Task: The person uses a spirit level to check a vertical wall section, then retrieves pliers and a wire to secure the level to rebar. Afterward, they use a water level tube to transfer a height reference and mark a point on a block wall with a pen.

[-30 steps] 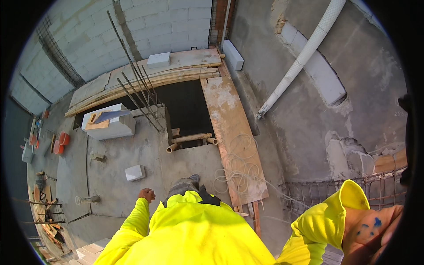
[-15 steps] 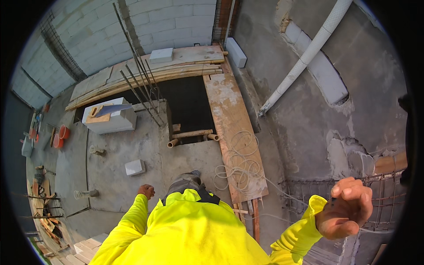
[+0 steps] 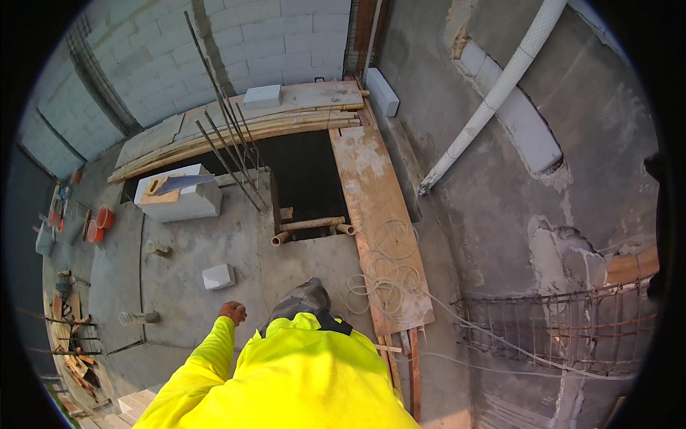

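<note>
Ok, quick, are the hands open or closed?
Left hand: looks curled, nothing visible in it; can't tell if fully closed.
Right hand: out of sight, can't tell.

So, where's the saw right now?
In the head view's left half, the saw lies atop the big white block, right of the red buckets.

the concrete floor (image 3: 186,250) bears white blocks (image 3: 219,277), orange buckets (image 3: 95,231) and, seemingly, scrap wood (image 3: 77,368).

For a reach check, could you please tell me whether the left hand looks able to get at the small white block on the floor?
Probably yes, by stooping: nothing visible stands between the left hand and the small white block lying on the floor.
</note>
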{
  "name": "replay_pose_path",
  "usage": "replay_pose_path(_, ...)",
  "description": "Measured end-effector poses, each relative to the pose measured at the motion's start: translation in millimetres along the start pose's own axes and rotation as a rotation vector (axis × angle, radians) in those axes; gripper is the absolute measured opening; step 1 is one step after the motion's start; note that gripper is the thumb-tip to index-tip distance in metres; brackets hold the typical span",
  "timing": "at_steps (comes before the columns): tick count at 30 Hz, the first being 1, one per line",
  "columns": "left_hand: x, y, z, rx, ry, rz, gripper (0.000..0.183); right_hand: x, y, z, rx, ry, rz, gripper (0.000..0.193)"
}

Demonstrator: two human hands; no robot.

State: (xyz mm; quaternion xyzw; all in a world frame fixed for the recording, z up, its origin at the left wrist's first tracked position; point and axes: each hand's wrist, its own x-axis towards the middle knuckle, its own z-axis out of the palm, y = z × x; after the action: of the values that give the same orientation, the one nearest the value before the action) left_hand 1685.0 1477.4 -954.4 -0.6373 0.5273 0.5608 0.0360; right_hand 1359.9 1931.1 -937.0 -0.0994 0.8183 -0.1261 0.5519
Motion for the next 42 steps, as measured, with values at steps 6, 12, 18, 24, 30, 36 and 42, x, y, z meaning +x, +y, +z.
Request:
replay_pose_path(6,35,29,1,-0.012,-0.066,0.007,0.021,10,0,-43,0.351,0.384,-0.023,0.036)
replay_pose_path(12,17,78,19,0.034,-0.047,0.167,0.023,92,7,-86,0.590,0.544,-0.308,0.038)
replay_pose_path(18,-18,64,19,-0.007,0.026,0.126,0.022,111,-13,-58,0.398,0.431,-0.223,0.041)
replay_pose_path(24,-24,-13,-13,-0.009,0.042,-0.120,0.023,63,-29,-36,0.160,0.308,-0.191,0.041)
replay_pose_path(30,-27,-10,-16,-0.177,0.031,-0.175,0.019,54,-12,-33,0.216,0.382,-0.168,0.039)
replay_pose_path(36,-22,57,13,-0.023,0.027,0.048,0.019,66,-1,-43,0.446,0.424,-0.080,0.034)
replay_pose_path(42,-6,75,30,0.074,-0.057,0.160,0.027,65,2,-44,0.448,0.443,-0.094,0.036)
